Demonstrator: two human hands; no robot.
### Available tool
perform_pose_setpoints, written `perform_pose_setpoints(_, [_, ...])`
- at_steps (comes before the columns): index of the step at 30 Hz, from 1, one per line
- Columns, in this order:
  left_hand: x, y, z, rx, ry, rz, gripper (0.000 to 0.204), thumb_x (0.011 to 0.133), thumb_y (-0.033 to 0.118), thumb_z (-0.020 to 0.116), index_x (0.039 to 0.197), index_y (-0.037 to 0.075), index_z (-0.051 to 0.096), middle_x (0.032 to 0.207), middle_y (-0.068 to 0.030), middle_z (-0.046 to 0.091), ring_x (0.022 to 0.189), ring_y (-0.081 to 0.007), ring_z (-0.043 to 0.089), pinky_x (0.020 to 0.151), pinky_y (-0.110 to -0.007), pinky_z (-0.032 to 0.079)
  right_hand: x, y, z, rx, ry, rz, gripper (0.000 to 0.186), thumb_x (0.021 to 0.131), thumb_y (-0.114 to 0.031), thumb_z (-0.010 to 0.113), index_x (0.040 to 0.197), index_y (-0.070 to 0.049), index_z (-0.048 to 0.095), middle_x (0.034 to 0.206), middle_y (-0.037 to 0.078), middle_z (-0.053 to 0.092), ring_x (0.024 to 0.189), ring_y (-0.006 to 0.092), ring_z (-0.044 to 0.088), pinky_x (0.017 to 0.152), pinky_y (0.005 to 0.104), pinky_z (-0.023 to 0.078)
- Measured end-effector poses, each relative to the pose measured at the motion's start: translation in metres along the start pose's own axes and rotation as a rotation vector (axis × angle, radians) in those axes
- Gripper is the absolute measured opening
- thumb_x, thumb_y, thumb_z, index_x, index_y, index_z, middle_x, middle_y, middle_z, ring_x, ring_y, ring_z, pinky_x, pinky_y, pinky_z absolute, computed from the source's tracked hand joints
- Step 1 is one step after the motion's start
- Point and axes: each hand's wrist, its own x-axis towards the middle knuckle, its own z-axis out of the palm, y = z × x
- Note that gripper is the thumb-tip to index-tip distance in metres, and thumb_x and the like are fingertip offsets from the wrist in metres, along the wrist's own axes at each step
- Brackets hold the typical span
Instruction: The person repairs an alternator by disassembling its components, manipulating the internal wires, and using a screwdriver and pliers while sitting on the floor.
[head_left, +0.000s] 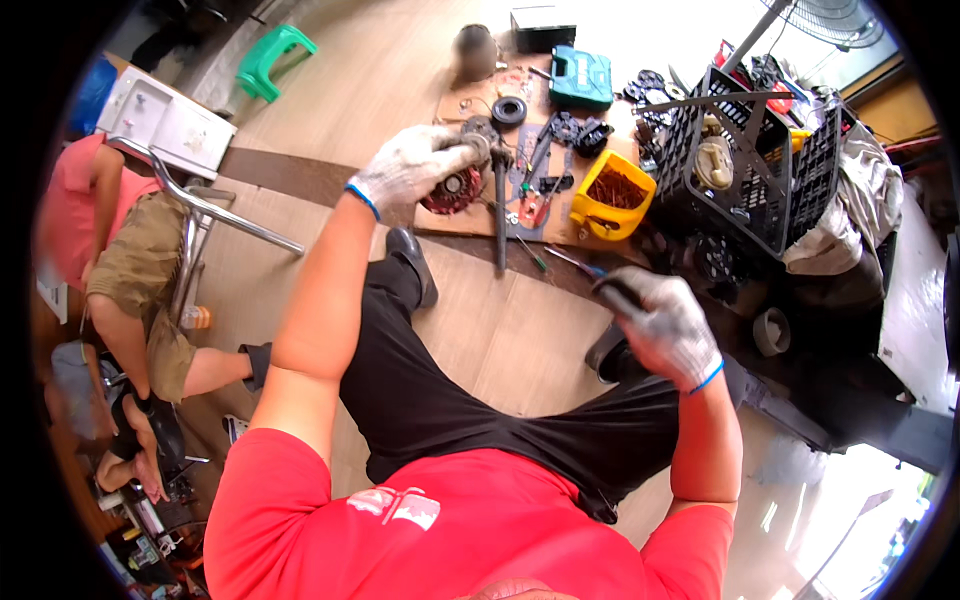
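Note:
My left hand (415, 165), in a white knit glove, grips a greasy metal assembly with a red ring (452, 190) above the near edge of a cardboard work mat (460, 105). A long dark metal bar (501, 230) stands out from beside it. My right hand (655, 325), also gloved, is closed on a dark-handled tool (620, 295) to the right, below the mat; its working end is unclear. On the mat lie a black ring (508, 110), black parts (590, 135), hand tools (530, 205), a teal case (580, 80) and a yellow container (630, 210) with rusty contents.
Black crates (760, 180) of parts and cloth crowd the right, below a fan (820, 20). A green stool (275, 60) stands upper left. A person in a pink top (80, 210) is beside a metal tube frame (250, 230) at left, another person (125, 450) lower down.

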Motion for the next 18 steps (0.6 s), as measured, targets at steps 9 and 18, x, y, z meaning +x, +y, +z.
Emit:
perform_pose_setpoints(9, [-0.005, -0.004, 0.003, 0.135, -0.026, 0.054, 0.042, 0.097, 0.036, 0.058, 0.111, -0.002, 0.067, 0.097, -0.0258, 0.068, 0.091, -0.0382, 0.066, 0.085, -0.041, 0.051, -0.085, 0.008, 0.012, 0.145, -0.67, 0.078, 0.038, 0.094, -0.021, 0.063, 0.127, -0.002, 0.063, 0.11, 0.022, 0.068, 0.1, 0.0356, 0.067, 0.088, 0.0368, 0.053])
perform_pose_setpoints(18, [-0.011, -0.016, 0.002, 0.241, -0.089, 0.119, 0.039, 0.095, 0.036, 0.058, 0.109, 0.0, 0.069, 0.096, -0.0234, 0.069, 0.091, -0.0371, 0.067, 0.083, -0.041, 0.052, 0.091, 0.108, -0.065, 0.249, -0.2, 0.449, 0.046, 0.093, -0.038, 0.06, 0.118, 0.0, 0.066, 0.106, 0.018, 0.071, 0.098, 0.0264, 0.067, 0.086, 0.037, 0.051])
